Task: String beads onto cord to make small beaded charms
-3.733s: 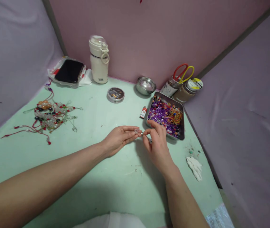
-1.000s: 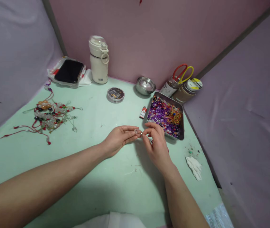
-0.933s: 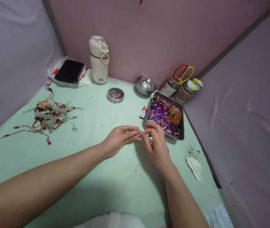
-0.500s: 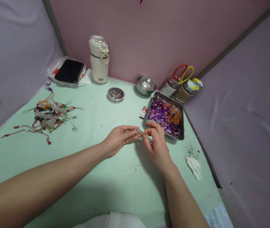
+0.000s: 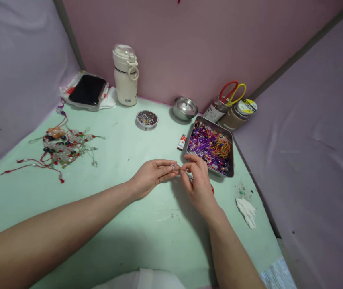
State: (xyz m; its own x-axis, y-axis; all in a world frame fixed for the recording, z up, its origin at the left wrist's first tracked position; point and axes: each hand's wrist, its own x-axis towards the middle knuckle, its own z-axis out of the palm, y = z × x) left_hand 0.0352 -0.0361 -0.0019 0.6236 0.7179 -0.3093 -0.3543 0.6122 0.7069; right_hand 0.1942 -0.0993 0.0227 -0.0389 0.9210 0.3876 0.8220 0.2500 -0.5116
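Clear beads (image 5: 174, 166) sit at the fingertips of my left hand (image 5: 152, 176), which holds them between its fingers over the middle of the table (image 5: 114, 233). My right hand (image 5: 196, 180) meets them from the right, thumb and forefinger pinched on something too small to make out. Just beyond my right hand is a metal tray (image 5: 233, 168) of purple, red and dark beads with yellow-orange cord. Part of a red-handled item (image 5: 213, 189) shows beside the right hand, mostly hidden by it.
Beaded strings (image 5: 64, 148) lie at left, below a phone (image 5: 88, 90). Along the back stand a bottle (image 5: 126, 80), a thread spool (image 5: 147, 120), a steel bowl (image 5: 185, 108) and jars (image 5: 237, 114) with scissors (image 5: 230, 92). A crumpled tissue (image 5: 246, 212) lies at right.
My right thumb and forefinger have shifted slightly left, closer to the left fingertips. More of the red item beside the right hand shows. My left hand has hardly moved.
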